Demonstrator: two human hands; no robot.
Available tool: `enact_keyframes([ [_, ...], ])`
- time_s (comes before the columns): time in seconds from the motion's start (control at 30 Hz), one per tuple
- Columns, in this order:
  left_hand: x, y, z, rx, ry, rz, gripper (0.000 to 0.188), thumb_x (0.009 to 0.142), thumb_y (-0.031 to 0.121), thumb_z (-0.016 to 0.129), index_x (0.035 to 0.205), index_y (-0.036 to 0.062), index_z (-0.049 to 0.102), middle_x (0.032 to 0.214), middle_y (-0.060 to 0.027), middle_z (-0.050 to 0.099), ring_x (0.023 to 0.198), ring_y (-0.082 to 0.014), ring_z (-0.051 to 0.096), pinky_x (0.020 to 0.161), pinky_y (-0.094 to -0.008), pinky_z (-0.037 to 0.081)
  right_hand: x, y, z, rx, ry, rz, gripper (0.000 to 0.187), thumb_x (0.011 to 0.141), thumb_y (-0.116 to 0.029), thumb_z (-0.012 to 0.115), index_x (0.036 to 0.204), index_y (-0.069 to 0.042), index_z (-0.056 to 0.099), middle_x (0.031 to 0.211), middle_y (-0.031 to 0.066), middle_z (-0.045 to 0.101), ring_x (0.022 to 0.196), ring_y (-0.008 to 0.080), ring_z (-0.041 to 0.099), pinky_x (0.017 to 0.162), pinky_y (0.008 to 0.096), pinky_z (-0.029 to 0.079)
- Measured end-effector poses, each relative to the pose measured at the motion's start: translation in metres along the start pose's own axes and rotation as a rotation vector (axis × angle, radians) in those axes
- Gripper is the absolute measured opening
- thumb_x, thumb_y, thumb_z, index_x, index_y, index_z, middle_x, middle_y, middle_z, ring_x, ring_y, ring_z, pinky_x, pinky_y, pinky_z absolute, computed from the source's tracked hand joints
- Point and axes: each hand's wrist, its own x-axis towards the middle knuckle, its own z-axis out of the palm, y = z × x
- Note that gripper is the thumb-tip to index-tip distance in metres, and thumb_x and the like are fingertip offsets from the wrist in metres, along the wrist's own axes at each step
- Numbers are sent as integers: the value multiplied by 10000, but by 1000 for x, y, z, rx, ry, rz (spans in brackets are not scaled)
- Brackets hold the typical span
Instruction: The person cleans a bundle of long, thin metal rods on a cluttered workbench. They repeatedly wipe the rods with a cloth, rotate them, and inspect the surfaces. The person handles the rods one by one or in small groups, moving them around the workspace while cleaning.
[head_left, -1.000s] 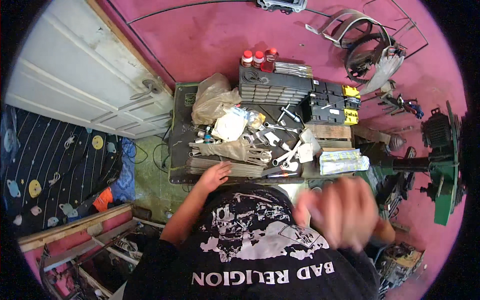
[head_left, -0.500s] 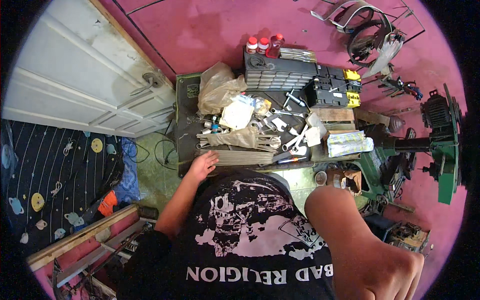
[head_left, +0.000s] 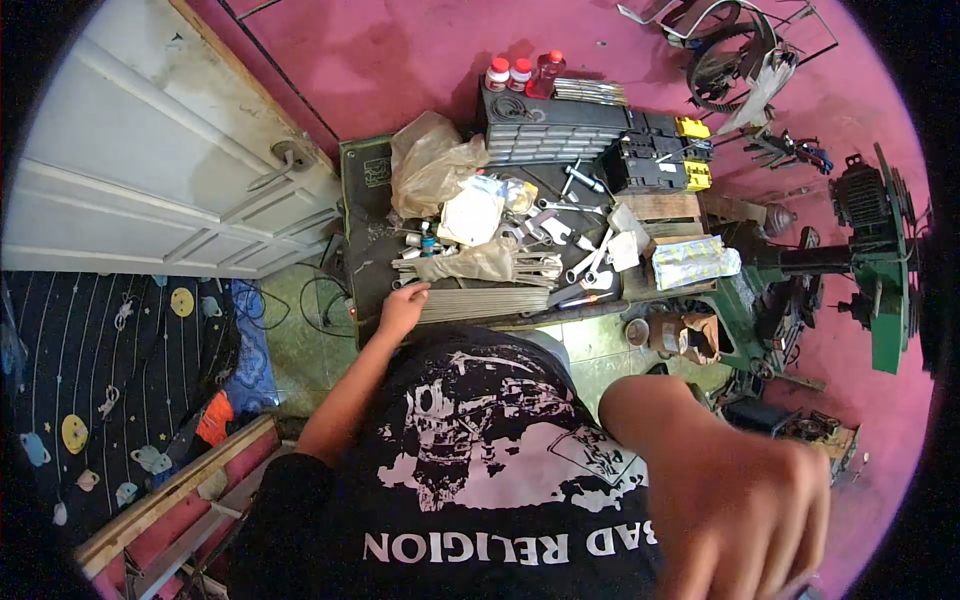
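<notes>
On the workbench [head_left: 370, 240], a row of thin grey metal rods [head_left: 485, 304] lies side by side along the near edge. At the rods' left end is my left hand [head_left: 404, 308], its fingers drawn together; whether a rod is between them is hidden. Just behind, more rods [head_left: 535, 268] lie partly wrapped in crumpled brownish plastic [head_left: 465, 265]. My right hand [head_left: 745, 505] is raised close to the camera at the lower right, away from the bench, with curled fingers. What it holds, if anything, cannot be made out.
Wrenches [head_left: 590, 262], a plastic bag [head_left: 430, 165] and a grey drawer cabinet [head_left: 555, 135] crowd the bench. Black-and-yellow cases [head_left: 655, 160] stand beside the cabinet. A green drill press [head_left: 885, 300] is at right, a white door [head_left: 150, 170] at left.
My left hand's spread fingers have drawn together at the rod ends. My right hand has shifted slightly left, still curled. The whole view has tilted a little.
</notes>
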Motion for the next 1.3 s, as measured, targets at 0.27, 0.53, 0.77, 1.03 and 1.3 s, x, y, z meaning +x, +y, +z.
enact_keyframes([
  [0.27,5,24,12,567,-70,246,268,875,219,615,1099,102,705,1025,-123,689,956,-332,658,843,-468,513,-249,200,-108,-1080,367,1332,235,918,-193,639,1102,-55,684,1003,187,715,880,333,689,773,400,537],
  [0.53,14,13,30,762,0,322,223,861,233,633,1036,148,741,953,-76,672,957,-282,645,851,-457,494,-358,249,-90,-1564,101,1631,272,933,-148,484,1174,-121,608,1083,149,665,831,315,710,672,444,570],
  [0.77,15,18,30,834,-73,273,186,831,198,663,1003,171,729,977,-53,662,1000,-254,621,896,-463,454,-373,257,-106,-1562,-26,1636,208,920,-138,485,1050,-49,622,1008,156,676,801,319,710,626,430,578],
  [1.03,3,11,42,758,147,435,181,858,164,593,1007,148,694,1001,-24,647,1074,-228,555,908,-457,384,-372,254,-108,-1702,-126,1477,211,883,-104,525,1068,-14,576,952,141,680,782,282,710,594,411,580],
  [1.3,2,16,46,858,170,410,203,814,149,616,988,125,717,970,-53,608,1041,-263,519,846,-474,350,-355,244,-106,-1567,-82,1509,217,892,-157,533,1055,-22,582,907,149,693,773,318,703,612,451,573],
])
